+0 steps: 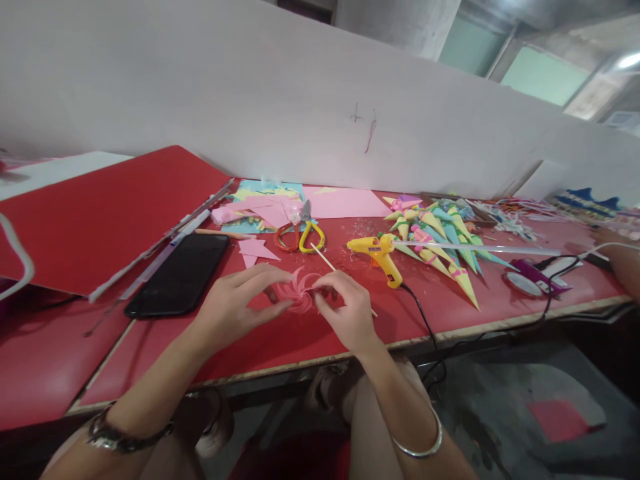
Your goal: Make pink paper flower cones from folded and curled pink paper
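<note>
I have a pink spiral-petalled rosette [300, 293] up between my two hands, just above the near part of the red tabletop [265, 347], in front of the scissors [302, 215]. My left hand [233, 303] curves round its left side, thumb and forefinger well parted, their tips at the rim; I cannot tell how firmly they bear on it. My right hand [350, 307] pinches the rosette's right side between thumb and forefinger, the other fingers curled in. A thin wooden stick [323, 257] runs beneath that hand, and whether I grip it or it merely lies there does not show. To work this well, I judge a light touch best: steady the rim on the left, let only the right fingertips press, and keep pressure off the thin curled petals, which look easy to crease. The hub should stay centred, so that the curls keep an even sweep. The rosette's swirled face points up toward me; it is roughly round, with no clear long axis, its petals bending round the hub. The stick's long axis slants from the scissors' side down to the near right, toward me, passing left of the yellow glue gun [377, 252].
</note>
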{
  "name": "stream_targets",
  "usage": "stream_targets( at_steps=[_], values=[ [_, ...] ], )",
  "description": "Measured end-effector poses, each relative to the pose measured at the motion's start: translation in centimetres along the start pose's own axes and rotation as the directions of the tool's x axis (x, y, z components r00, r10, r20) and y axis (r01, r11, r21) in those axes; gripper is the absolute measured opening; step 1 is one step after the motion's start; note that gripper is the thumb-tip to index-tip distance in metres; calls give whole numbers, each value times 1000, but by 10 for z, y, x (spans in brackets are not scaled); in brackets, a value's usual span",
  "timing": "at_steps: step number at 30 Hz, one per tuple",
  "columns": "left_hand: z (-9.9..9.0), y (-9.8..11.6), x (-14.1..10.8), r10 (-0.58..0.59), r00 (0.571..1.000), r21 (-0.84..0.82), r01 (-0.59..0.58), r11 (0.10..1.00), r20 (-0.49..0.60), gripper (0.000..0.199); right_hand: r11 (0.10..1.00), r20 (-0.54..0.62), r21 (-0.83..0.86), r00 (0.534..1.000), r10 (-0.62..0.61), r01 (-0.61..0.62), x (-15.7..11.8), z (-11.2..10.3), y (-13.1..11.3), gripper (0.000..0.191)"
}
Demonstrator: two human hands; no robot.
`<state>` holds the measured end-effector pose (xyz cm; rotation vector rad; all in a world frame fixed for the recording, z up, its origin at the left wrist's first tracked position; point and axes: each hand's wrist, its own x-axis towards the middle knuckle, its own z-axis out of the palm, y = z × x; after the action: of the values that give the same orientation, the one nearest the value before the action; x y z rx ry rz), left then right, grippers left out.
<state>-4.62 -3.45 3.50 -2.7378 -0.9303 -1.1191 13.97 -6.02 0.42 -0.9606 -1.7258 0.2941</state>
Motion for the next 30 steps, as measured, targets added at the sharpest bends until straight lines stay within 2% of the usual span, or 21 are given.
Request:
stream_targets(
  at_steps=[6, 10, 15, 21, 24, 30],
  values=[
    [1, 1, -1, 95, 995, 92, -92, 991, -29, 20, 985, -79, -68, 983, -164, 159, -2, 0, -2, 15],
    [1, 0, -5, 188, 975, 190, -164, 968, -119, 12, 973, -126, -114, 969, -214, 200, -1, -1, -3, 17],
    [1, 0, -6, 253, 960, 285, -212, 935, -118, 15, 988, -95, -71, 985, -145, 138, -1, -1, -3, 15],
    [1, 1, -3, 221, 971, 269, -189, 944, -95, 16, 998, -101, -48, 994, -50, 45, 0, -2, -2, 12],
    [3, 1, -3, 226, 971, 245, -202, 948, -74, 20, 998, -89, -52, 995, -42, 37, 0, -1, -1, 12],
    [9, 1, -5, 154, 985, 188, -137, 972, -80, 26, 998, -87, -50, 995, -41, 36, -2, -1, 0, 12]
  ],
)
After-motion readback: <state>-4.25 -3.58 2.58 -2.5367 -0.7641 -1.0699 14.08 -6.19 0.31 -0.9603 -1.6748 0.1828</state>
